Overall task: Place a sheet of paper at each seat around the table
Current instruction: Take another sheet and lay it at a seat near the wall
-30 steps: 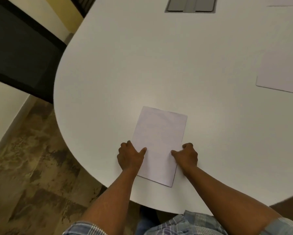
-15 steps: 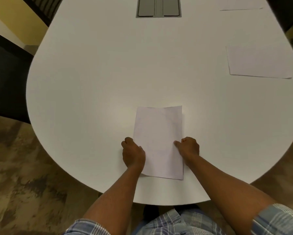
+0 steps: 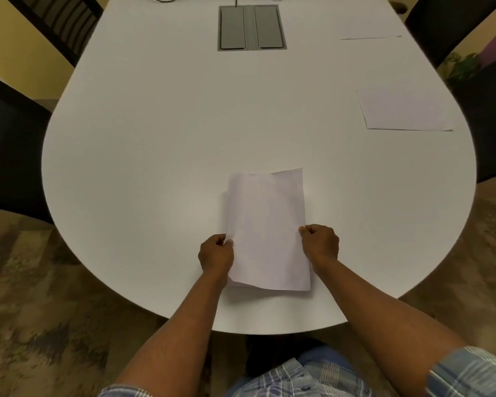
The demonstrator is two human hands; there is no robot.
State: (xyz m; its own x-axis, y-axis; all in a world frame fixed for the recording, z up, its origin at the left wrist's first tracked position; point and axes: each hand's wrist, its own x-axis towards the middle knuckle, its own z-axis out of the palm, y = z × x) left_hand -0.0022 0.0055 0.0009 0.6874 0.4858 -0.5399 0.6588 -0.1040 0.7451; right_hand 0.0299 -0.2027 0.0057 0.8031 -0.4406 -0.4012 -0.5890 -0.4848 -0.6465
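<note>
We hold stack (image 3: 267,233) at near table (image 3: 155,138) end, left hand (image 3: 216,255) and right hand (image 3: 321,244) curled, pinching its side edges. Thin paper: light, floppy, slick on smooth white top, far corners lifting. Best peeled off by one edge, we reckon. Two sheets (image 3: 404,110) already lie flat along right side.

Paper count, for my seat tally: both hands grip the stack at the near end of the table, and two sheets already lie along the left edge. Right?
Not quite. The head view shows the two placed sheets along the right edge of the table, not the left. The left hand and right hand do grip the stack at the near end.
</note>
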